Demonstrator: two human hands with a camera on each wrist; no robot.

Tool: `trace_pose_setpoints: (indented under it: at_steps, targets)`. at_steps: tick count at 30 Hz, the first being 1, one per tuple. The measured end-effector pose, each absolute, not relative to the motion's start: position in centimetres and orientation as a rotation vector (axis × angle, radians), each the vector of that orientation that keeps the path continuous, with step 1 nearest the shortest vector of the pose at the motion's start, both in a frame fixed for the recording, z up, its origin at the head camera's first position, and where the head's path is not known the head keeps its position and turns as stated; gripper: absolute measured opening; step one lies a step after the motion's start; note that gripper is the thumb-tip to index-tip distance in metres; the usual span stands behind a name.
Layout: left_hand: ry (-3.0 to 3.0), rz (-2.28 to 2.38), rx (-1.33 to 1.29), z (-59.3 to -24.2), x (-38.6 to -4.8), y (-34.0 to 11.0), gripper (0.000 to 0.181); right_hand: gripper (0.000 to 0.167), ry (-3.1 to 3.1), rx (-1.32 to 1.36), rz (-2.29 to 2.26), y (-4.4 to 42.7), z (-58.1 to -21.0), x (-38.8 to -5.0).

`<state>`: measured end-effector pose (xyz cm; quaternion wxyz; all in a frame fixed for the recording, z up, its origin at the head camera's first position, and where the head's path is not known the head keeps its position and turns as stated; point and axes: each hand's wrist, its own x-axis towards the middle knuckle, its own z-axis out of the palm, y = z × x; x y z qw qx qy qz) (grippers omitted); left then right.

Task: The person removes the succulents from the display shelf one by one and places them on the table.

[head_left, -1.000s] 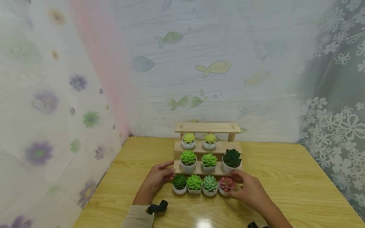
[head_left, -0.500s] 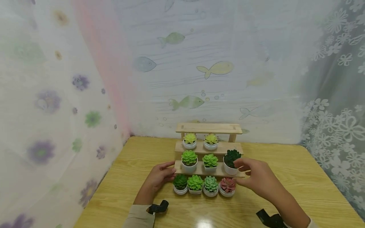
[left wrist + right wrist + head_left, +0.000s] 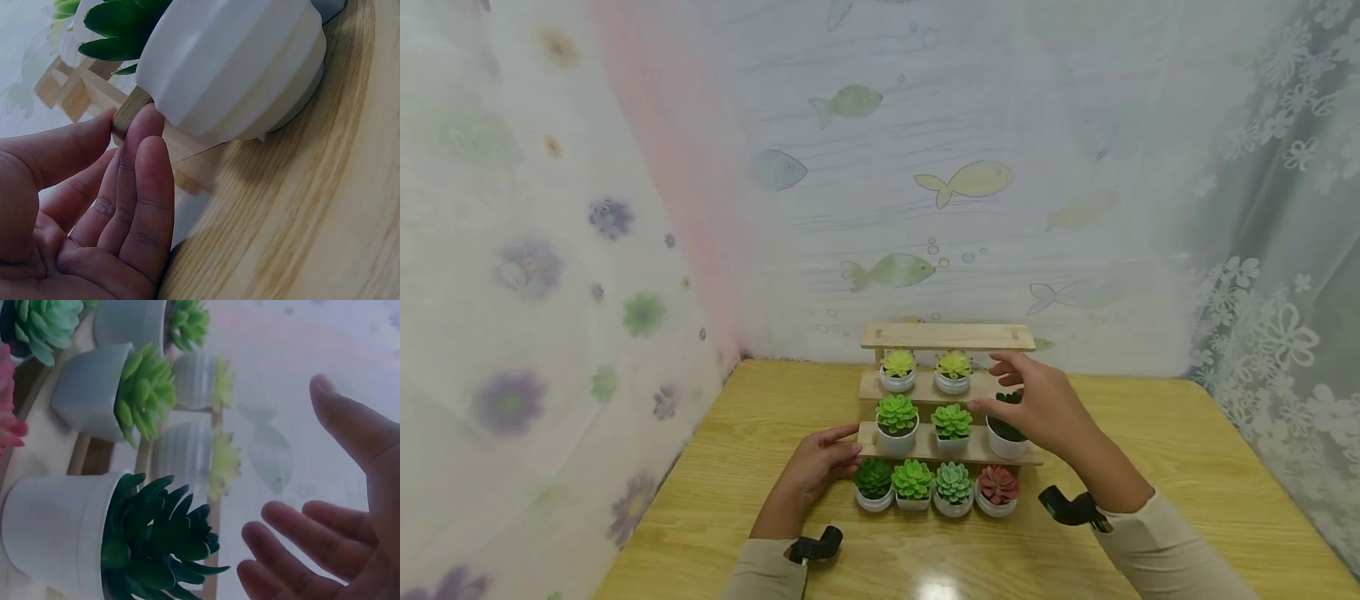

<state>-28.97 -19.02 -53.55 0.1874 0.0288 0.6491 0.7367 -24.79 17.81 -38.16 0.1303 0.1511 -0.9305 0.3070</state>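
A stepped wooden plant stand (image 3: 947, 337) holds small potted succulents. My left hand (image 3: 811, 471) grips the left end of its lower shelf, thumb and fingers pinching the wood edge (image 3: 131, 111) beside a white ribbed pot (image 3: 237, 69). My right hand (image 3: 1051, 408) hovers over the right side with fingers spread and nothing between them. Just below it, partly hidden in the head view, stands the dark green succulent (image 3: 165, 544) in a white pot (image 3: 1009, 443). Left of that on the same shelf are a bright green succulent (image 3: 952, 422) and a larger one (image 3: 897, 414).
Two yellow-green succulents (image 3: 953, 365) stand on the shelf behind. A front row holds a dark green succulent (image 3: 873, 479), a light green one (image 3: 913, 480), a mint one (image 3: 953, 482) and a red one (image 3: 998, 485). Patterned curtains surround the wooden table (image 3: 1150, 467).
My right hand has left the red succulent's pot, passed the dark green succulent and risen up and back toward the upper shelf. The left hand stays on the shelf end.
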Motion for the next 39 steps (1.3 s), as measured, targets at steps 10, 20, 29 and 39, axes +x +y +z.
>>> trace_pose_setpoints:
  at_steps: [10,20,29,39]
  targets:
    - [1.827,2.076,0.085,-53.8,-29.1,-19.0,0.057,0.086,-2.851,0.3,0.991,16.7,-38.5,-28.7]
    - [1.822,2.073,0.077,-53.6,-29.1,-19.0,0.057,0.091,-2.973,0.206,0.959,15.4,-39.5,-30.7]
    - [1.833,2.07,0.083,-53.7,-29.1,-19.1,0.057,0.086,-3.038,0.135,0.822,14.3,-39.5,-31.2]
    - [1.837,2.077,0.073,-53.8,-29.1,-19.0,0.056,0.065,-3.021,0.073,0.792,14.0,-39.5,-31.3]
